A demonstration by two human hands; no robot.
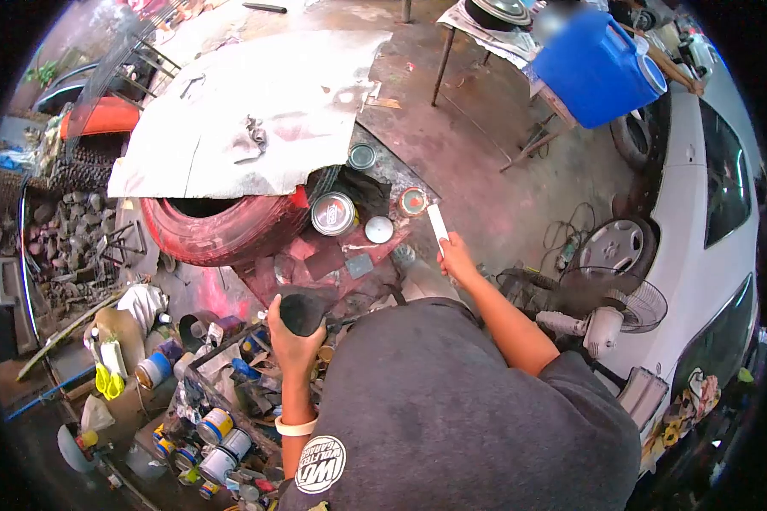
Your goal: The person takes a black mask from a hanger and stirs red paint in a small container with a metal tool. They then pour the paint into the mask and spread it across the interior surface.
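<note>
My left hand (293,342) is wrapped round a dark cup-like container (303,313), its opening facing up. In my right hand (458,258) is a flat white stick (438,223), its far end beside a small open can (413,202) with reddish contents. Left of that can stand a round white lid or tin (379,229) and a larger can with a printed lid (333,213). A smaller tin (361,157) sits farther back. Dark flat sheets (325,262) and a small grey square (360,266) lie nearer to me on the red-stained surface.
Cardboard (256,111) covers a red-stained tire (222,234). Many paint cans (217,426) crowd the lower left near yellow-handled scissors (109,380). At right are a fan (609,311) and a white car (686,170). A blue jug (592,72) rests upper right, near another person's arm (677,72).
</note>
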